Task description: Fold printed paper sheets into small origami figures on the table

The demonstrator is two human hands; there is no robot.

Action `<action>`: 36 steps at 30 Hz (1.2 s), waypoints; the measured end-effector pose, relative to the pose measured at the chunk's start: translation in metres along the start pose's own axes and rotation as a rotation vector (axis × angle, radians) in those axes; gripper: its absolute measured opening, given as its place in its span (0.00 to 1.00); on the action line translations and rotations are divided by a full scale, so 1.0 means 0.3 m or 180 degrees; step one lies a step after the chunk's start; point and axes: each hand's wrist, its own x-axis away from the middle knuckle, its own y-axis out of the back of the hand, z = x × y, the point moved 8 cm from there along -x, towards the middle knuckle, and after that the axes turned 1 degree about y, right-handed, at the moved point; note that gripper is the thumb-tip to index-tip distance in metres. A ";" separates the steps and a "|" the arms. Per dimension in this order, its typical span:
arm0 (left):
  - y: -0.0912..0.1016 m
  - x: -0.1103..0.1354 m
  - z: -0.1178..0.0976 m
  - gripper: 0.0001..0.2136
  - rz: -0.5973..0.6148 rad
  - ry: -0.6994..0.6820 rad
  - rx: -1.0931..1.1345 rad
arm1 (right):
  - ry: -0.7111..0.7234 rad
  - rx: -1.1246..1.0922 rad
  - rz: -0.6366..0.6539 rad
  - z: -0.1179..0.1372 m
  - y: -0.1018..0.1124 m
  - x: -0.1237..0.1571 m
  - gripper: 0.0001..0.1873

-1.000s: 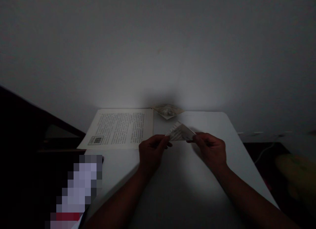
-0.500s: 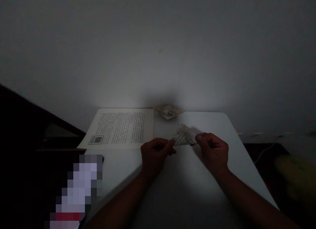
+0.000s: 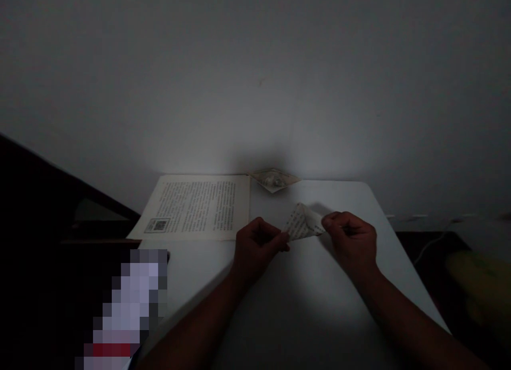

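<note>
Pinching the folded printed paper [image 3: 304, 223] at 2 opposite corners with left hand [image 3: 259, 247] and right hand [image 3: 351, 239], fingertips pressed onto it, just above the white table [image 3: 303, 301] near the open printed page [image 3: 199, 207]. Grip firmly, line up edges, crease slowly.

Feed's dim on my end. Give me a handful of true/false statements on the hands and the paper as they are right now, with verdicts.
1. The left hand and the right hand both pinch the folded paper, one at each end. True.
2. The folded paper is blank. False: it carries printed text.
3. A printed sheet lies flat on the table, beyond and to the left of the left hand. True.
4. The right hand rests on the printed sheet. False: it grips the folded paper, well right of the sheet.
5. A second folded piece sits at the table's far edge by the wall. True.
</note>
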 end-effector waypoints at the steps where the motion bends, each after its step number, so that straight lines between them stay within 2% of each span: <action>1: -0.003 -0.001 0.004 0.11 0.0057 0.0033 -0.0091 | 0.0014 0.0017 0.0094 0.003 -0.002 -0.006 0.11; 10: -0.025 -0.015 0.017 0.11 0.0324 0.0116 -0.0629 | 0.0074 0.0060 0.1151 0.025 -0.075 0.006 0.12; 13: -0.027 -0.017 0.019 0.12 0.0409 0.0112 -0.0741 | 0.0170 0.0075 0.1357 0.023 -0.085 0.016 0.12; 18: -0.034 -0.013 0.020 0.12 0.0516 0.0093 -0.0782 | 0.0217 0.0266 0.1438 0.011 -0.082 0.020 0.12; 31: -0.034 -0.008 0.020 0.13 0.0446 0.0137 -0.1085 | 0.0211 0.0445 0.1604 0.003 -0.100 0.029 0.09; 36: -0.036 -0.008 0.013 0.12 0.0463 0.0038 -0.1224 | 0.0094 0.0602 0.1510 -0.017 -0.092 0.027 0.09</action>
